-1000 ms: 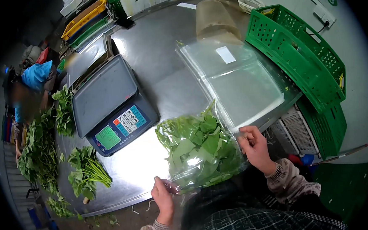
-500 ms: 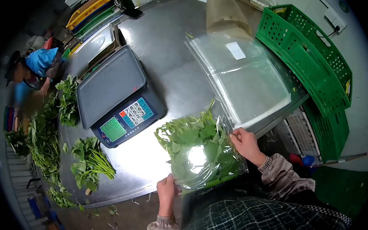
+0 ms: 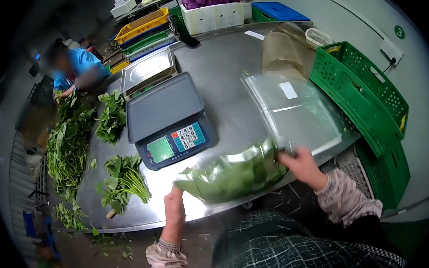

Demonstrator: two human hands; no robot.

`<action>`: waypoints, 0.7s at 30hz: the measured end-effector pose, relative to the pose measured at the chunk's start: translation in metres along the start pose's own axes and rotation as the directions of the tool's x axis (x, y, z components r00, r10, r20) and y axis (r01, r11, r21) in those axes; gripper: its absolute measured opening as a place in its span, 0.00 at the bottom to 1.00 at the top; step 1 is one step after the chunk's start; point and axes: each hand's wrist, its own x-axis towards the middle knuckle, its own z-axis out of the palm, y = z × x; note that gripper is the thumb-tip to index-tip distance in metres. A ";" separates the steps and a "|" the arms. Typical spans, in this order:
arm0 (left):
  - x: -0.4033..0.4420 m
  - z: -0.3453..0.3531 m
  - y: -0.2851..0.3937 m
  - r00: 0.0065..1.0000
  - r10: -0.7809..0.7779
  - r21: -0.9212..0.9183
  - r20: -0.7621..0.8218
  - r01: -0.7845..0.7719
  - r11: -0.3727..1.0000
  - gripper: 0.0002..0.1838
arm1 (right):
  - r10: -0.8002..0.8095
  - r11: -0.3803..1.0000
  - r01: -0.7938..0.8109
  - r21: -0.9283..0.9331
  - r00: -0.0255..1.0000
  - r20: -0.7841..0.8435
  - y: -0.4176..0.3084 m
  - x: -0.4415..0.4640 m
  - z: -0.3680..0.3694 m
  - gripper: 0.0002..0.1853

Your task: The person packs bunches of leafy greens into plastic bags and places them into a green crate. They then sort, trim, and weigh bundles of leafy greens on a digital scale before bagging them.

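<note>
Here, nearest me, two bare hands are apart, pinching opposite ends of a clear bag of leafy greens (image 3: pixel 231 174) at lower centre, over the near edge of a metal table (image 3: pixel 224 52). The left hand (image 3: pixel 174 207) points upward at the bag's left end; the right hand (image 3: pixel 305 167) reaches in from the right, forearm slanting, fingers bent and blurred. The greens are already inside; whether the bag is sealed, I cannot tell. It is off the scale (image 3: pixel 166 107), which sits just beyond, left of centre. Still unbagged are a small bunch (image 3: pixel 124 181) at lower left and a larger heap (image 3: pixel 68 153) behind it. Flat clear bags (image 3: pixel 302 116) lie right of centre. Farther off, upper left, a co-worker in blue (image 3: pixel 80 68) handles greens.
</note>
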 end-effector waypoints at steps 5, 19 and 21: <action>-0.043 0.023 -0.038 0.981 -0.192 -0.547 -0.025 0.147 0.824 0.40 | 0.270 0.864 -0.216 0.454 0.961 -0.056 -0.005 -0.001 0.032 0.18; -0.042 0.004 -0.123 0.924 -0.239 -0.811 0.300 0.379 0.446 0.36 | 0.062 0.825 -0.009 0.565 0.995 -0.074 0.042 -0.019 0.018 0.30; -0.037 0.027 -0.121 0.949 -0.310 -0.604 -0.056 0.215 0.767 0.31 | -0.111 0.944 0.172 0.281 0.969 -0.221 0.018 -0.002 -0.041 0.33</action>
